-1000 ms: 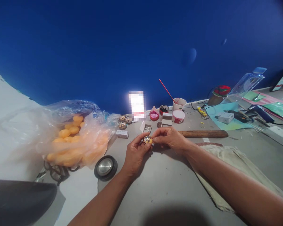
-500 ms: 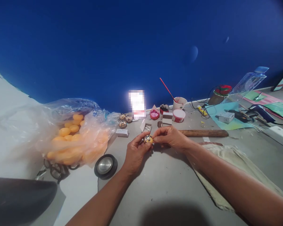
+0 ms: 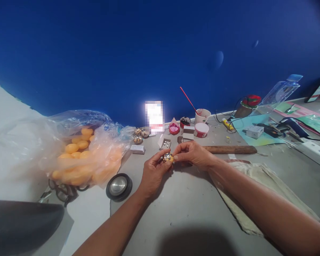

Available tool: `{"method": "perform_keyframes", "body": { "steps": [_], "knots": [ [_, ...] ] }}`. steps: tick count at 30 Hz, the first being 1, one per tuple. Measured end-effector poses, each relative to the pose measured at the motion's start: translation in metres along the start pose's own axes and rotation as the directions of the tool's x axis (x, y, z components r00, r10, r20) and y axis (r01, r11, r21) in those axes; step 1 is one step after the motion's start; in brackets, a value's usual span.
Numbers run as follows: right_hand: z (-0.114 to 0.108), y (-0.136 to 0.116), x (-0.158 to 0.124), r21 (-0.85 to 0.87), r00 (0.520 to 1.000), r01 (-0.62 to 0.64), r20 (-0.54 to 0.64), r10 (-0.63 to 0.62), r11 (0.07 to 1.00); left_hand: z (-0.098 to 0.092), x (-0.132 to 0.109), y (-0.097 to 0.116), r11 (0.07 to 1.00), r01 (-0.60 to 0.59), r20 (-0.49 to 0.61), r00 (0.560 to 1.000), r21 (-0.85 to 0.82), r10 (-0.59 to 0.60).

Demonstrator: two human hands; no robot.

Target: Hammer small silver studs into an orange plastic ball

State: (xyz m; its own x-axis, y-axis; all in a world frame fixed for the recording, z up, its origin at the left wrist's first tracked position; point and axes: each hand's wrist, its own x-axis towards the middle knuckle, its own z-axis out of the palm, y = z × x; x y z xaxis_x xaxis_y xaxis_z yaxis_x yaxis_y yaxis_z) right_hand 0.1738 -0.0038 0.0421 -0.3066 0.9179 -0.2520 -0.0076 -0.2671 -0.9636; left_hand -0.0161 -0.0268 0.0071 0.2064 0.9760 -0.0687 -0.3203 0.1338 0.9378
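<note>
My left hand (image 3: 155, 174) grips a small yellow ball (image 3: 168, 157) studded with shiny silver pieces, between thumb and fingers. Closed in a pinch, my right hand (image 3: 190, 153) meets the ball's right side; whatever sits between its fingertips is hidden. Just beyond the hands stands an open small box (image 3: 166, 143) with silver studs in it. Several finished-looking studded balls (image 3: 138, 138) lie further back to the left, by a closed white box (image 3: 138, 149).
A clear plastic bag (image 3: 96, 124) of orange balls (image 3: 76, 147) spreads at left, near a black-rimmed metal disc (image 3: 119, 186). A wooden rod (image 3: 232, 149) and a cloth (image 3: 256, 185) lie right. Behind stand a paper cup (image 3: 202, 116) with a red stick (image 3: 188, 99) and a pink tub (image 3: 202, 130).
The view has shifted very slightly. Both hands stay at the ball in nearly the same pose, and the ball appears turned a little.
</note>
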Motion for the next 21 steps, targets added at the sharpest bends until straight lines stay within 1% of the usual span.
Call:
{"method": "perform_keyframes", "body": {
  "steps": [5,11,21],
  "knots": [
    [0.0001,-0.0010,-0.0006,-0.030,1.000,-0.023,-0.016,0.023,0.999,0.0007,-0.0007,-0.0017,1.000,0.004,-0.012,1.000,-0.012,-0.004],
    [0.0000,0.0013,-0.0001,-0.073,1.000,-0.015,-0.024,0.013,0.997,0.0021,-0.0019,-0.0007,1.000,-0.003,-0.009,1.000,0.001,0.003],
    [0.0008,0.0034,-0.0014,-0.137,0.998,0.064,-0.007,-0.066,0.988,0.0024,-0.0022,-0.0009,1.000,0.006,-0.014,1.000,-0.023,-0.006]
  ]
}}
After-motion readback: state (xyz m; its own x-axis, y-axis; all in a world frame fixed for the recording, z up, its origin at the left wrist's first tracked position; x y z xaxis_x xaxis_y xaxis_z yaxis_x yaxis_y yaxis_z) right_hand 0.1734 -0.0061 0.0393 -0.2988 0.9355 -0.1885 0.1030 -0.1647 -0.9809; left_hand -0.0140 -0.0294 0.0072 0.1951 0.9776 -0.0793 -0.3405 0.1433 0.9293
